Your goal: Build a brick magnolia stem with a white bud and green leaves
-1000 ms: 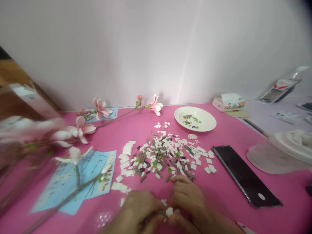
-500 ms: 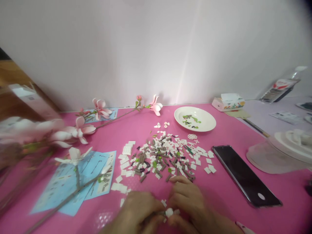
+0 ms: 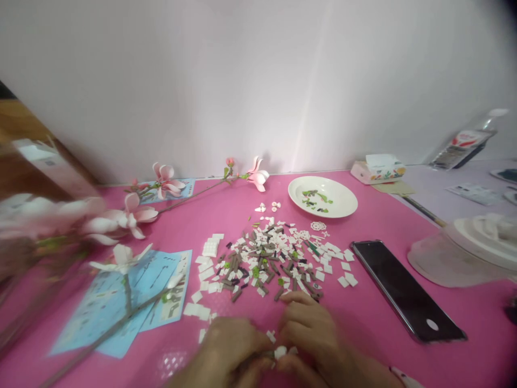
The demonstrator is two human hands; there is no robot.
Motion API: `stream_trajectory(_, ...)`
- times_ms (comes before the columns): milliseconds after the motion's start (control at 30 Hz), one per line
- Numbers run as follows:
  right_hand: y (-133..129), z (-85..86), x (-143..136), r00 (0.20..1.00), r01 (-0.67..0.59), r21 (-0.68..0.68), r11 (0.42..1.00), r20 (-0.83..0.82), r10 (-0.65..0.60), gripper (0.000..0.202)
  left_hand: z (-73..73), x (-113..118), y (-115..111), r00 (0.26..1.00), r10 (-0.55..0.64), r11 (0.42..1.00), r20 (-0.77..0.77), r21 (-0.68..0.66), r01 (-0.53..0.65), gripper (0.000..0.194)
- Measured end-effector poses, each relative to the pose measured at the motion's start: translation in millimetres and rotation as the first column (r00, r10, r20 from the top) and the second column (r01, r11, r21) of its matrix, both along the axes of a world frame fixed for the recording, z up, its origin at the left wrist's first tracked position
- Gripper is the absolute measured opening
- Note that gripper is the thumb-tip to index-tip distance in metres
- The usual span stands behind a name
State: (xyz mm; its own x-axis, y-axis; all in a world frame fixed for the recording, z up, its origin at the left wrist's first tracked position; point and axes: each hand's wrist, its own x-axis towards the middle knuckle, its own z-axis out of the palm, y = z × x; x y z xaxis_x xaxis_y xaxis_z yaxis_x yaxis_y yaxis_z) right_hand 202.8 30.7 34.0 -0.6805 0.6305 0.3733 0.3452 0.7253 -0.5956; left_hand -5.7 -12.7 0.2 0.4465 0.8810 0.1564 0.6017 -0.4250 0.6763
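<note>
At the near edge of the pink table point(image 3: 226, 215) my left hand point(image 3: 234, 345) and my right hand point(image 3: 309, 337) meet, fingers bent. Between their fingertips is a small white building-block piece point(image 3: 280, 352), joined to a thin brownish stem partly hidden by the left fingers. My left hand is closed on the stem side; my right hand pinches the white side. Just beyond them spreads a pile of loose building-block parts point(image 3: 266, 258), white, brown, black and green. Left of it lie blue instruction sheets point(image 3: 117, 302) with a white block flower branch point(image 3: 121, 261) on top.
Pink block flowers point(image 3: 133, 215) fill the left side, blurred nearest me. A white plate point(image 3: 343, 196) with green pieces stands behind the pile. Rightward are a phone point(image 3: 404, 285), a translucent plastic container point(image 3: 456, 258), a tissue pack point(image 3: 377, 170) and a bottle point(image 3: 464, 140).
Both hands stay in nearly the same place. The white piece between the fingertips has shifted very slightly; nothing else has visibly moved.
</note>
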Motion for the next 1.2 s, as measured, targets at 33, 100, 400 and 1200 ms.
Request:
stream_trajectory(33,0,0.7,0,1.0,0.004,0.007,1.0,-0.003,-0.004,0.022,0.2,0,0,1.0,0.0,1.0,0.001,-0.007,0.0,0.012)
stream_trajectory(100,-1,3.4,1,1.0,0.027,-0.001,1.0,-0.011,-0.027,0.017,0.1,-1,0,1.0,0.008,1.0,0.016,-0.015,-0.008,0.013)
stream_trajectory(400,1,2.4,1,0.992,0.013,-0.009,1.0,-0.123,-0.014,0.004,-5.7,-3,-2,1.0,-0.018,1.0,0.017,-0.019,0.018,0.02)
stream_trajectory(1200,1,-6.7,4,1.0,0.016,0.031,0.999,-0.008,-0.015,0.015,6.2,1,3,0.999,-0.014,0.996,0.048,0.093,0.01,0.008)
